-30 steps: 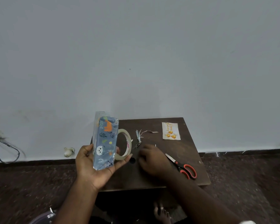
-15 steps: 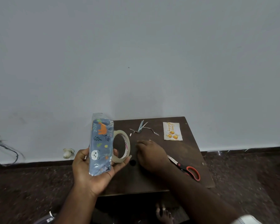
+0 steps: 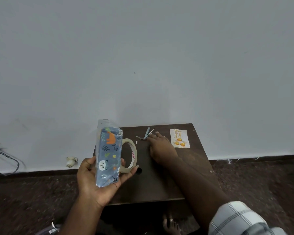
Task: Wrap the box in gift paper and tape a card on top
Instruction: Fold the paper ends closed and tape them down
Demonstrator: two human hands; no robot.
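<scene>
The card (image 3: 180, 138), lying flat on the table (image 3: 190, 160), carries gold script reading "Happy Birthday", turned sideways to the camera, above three orange round shapes. The tape roll (image 3: 131, 155) bears red print on its inner core, partly legible as letters resembling "NOIJO"; the brand cannot be read with certainty.

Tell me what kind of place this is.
Probably a plain room at home, not a workshop: a small dark wooden table against a bare painted wall, a speckled floor, and a bare foot.
</scene>
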